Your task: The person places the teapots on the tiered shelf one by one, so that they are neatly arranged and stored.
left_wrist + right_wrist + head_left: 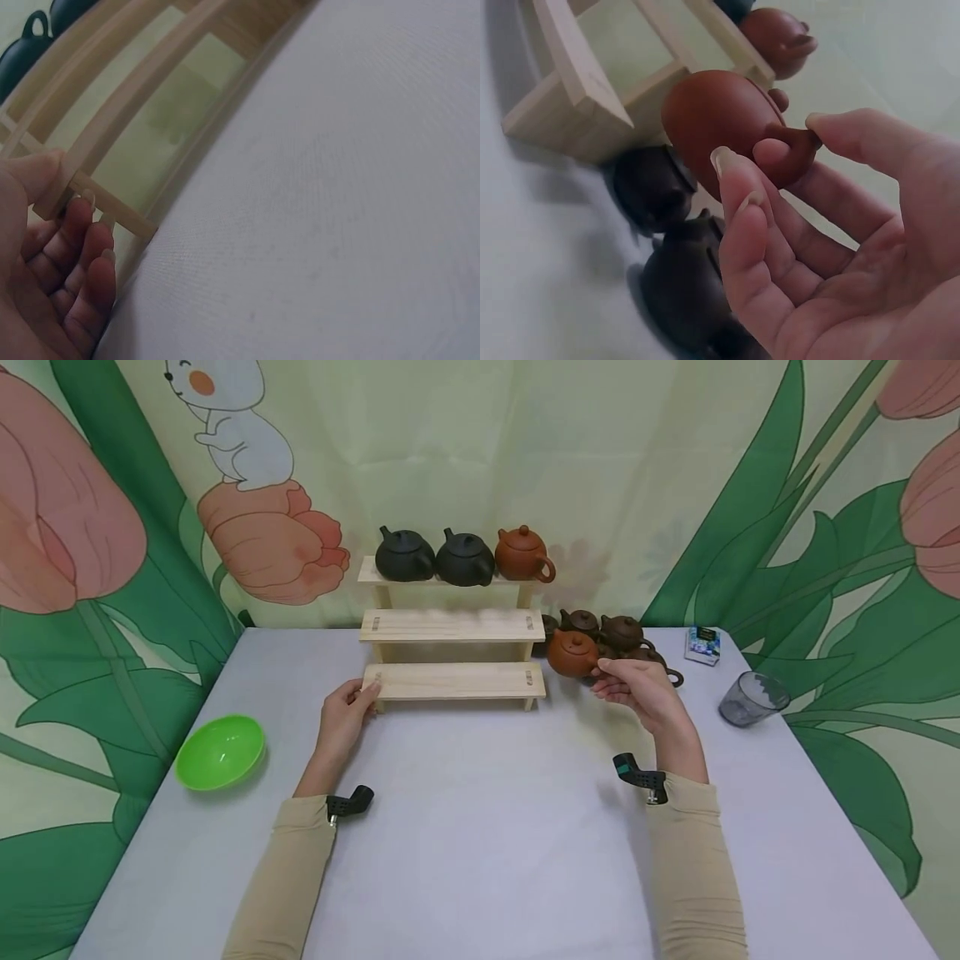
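Note:
My right hand point(637, 692) pinches the handle of a reddish-brown teapot point(572, 654), held up off the table beside the right end of a three-step wooden rack point(453, 625). In the right wrist view, thumb and fingers close on the handle of that teapot point(720, 124). My left hand point(343, 718) grips the left end of the lowest step; the left wrist view shows the thumb on top and fingertips under the board point(112, 120). On the top step stand two black teapots point(465, 558) and one reddish-brown teapot point(522, 554). The two lower steps are bare.
Several dark brown teapots point(622, 632) cluster on the table right of the rack, partly behind my right hand. A small blue-and-white box point(702, 646) and a grey glass point(753, 699) stand farther right. A green bowl point(221, 752) sits at the left edge. A printed curtain hangs behind.

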`<action>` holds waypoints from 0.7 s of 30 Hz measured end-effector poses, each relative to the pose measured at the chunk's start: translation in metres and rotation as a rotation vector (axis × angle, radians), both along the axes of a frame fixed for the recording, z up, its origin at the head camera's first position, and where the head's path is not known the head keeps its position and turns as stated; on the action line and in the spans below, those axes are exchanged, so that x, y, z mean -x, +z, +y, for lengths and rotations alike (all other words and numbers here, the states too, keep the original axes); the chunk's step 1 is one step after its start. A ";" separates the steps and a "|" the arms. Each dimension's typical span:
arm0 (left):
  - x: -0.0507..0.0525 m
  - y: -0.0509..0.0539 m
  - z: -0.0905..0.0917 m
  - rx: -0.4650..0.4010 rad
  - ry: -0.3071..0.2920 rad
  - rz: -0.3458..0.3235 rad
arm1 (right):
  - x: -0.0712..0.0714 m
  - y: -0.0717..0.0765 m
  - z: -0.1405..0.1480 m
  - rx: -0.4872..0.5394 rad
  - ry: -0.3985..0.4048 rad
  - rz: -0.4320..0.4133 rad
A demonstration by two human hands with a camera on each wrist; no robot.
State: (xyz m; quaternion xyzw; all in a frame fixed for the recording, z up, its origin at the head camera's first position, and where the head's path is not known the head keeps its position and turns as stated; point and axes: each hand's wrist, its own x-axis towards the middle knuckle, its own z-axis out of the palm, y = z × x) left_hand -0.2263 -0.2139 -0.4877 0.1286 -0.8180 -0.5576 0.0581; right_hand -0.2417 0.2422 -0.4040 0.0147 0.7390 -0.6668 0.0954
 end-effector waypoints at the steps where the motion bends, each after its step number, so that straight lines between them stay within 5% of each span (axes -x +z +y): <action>1: -0.001 0.000 -0.001 0.002 0.000 -0.001 | -0.001 0.000 -0.002 -0.001 0.004 0.006; 21: 0.000 -0.001 -0.002 -0.009 0.005 0.000 | -0.010 0.018 -0.017 -0.038 0.021 0.133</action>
